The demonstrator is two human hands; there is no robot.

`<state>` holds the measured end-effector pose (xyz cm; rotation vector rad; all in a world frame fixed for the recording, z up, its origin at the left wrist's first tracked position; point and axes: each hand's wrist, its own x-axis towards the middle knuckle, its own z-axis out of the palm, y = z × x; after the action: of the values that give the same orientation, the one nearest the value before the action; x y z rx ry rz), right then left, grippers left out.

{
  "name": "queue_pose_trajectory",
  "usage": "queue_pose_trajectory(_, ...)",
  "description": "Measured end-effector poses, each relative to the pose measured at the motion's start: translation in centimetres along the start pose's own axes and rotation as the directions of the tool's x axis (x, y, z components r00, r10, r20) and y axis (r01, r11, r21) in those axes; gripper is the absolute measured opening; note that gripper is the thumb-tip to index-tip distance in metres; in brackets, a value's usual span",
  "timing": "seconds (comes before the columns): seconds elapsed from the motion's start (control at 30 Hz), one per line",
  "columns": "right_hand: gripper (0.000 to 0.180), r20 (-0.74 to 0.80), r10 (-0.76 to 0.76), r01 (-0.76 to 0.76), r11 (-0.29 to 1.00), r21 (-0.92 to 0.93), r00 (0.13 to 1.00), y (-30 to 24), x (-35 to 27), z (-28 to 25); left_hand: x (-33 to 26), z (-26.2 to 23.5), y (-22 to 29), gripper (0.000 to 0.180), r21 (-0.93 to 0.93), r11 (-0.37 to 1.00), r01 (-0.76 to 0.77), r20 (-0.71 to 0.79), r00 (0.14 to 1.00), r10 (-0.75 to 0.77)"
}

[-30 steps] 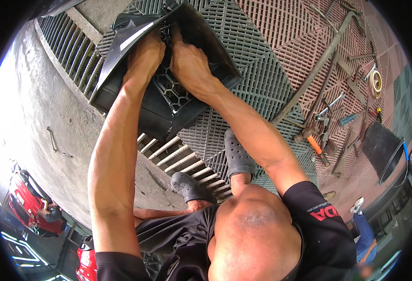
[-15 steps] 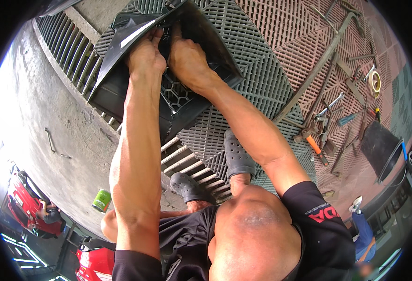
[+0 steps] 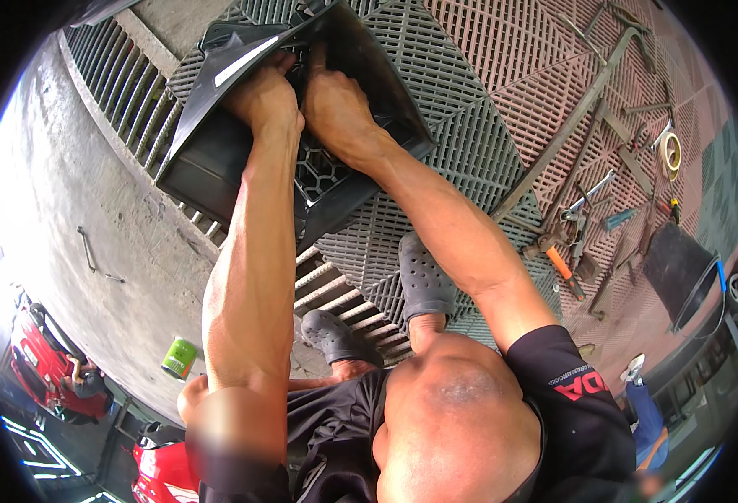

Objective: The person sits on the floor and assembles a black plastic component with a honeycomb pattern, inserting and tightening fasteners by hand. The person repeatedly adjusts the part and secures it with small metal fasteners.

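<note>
A black plastic grille housing with flared walls and a honeycomb mesh lies in front of me at the top of the head view. Both my hands reach inside it, side by side. My left hand is closed against the inner left wall, its fingertips mostly hidden. Beside it my right hand has the index finger stretched forward at the inner far end, the other fingers curled under. What the fingertips pinch does not show. A white label sticks to the left wall.
Tools lie on the slatted floor mats to the right: a long bar, an orange-handled hammer, a tape roll and a black bucket. A green can and a wrench are on concrete at left. Another person is at lower right.
My left wrist has bent and turned, and the left forearm has shifted slightly right. My right hand stays nearly where it was. The housing has barely moved.
</note>
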<state>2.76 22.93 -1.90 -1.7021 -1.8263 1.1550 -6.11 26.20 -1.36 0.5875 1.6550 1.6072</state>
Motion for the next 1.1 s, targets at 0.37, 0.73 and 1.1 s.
queue_pose_trajectory(0.37,0.075,-0.007,-0.024,0.025,1.0,0.016,1.0,0.0,-0.1,0.3,0.9,-3.8,0.9,0.025,0.918,0.32,-0.236,0.271,0.96,-0.069)
queue_pose_trajectory(0.73,0.06,0.028,-0.049,0.047,0.997,0.069,0.998,0.8,-0.1,-0.1,-1.0,-2.5,3.8,0.033,0.92,0.152,-0.361,0.39,0.879,-0.273)
queue_pose_trajectory(1.1,0.053,0.047,-0.024,0.006,0.937,0.349,0.999,-0.4,-0.8,-1.4,-3.6,-1.7,5.9,0.05,0.905,0.421,-0.057,0.236,0.891,-0.387)
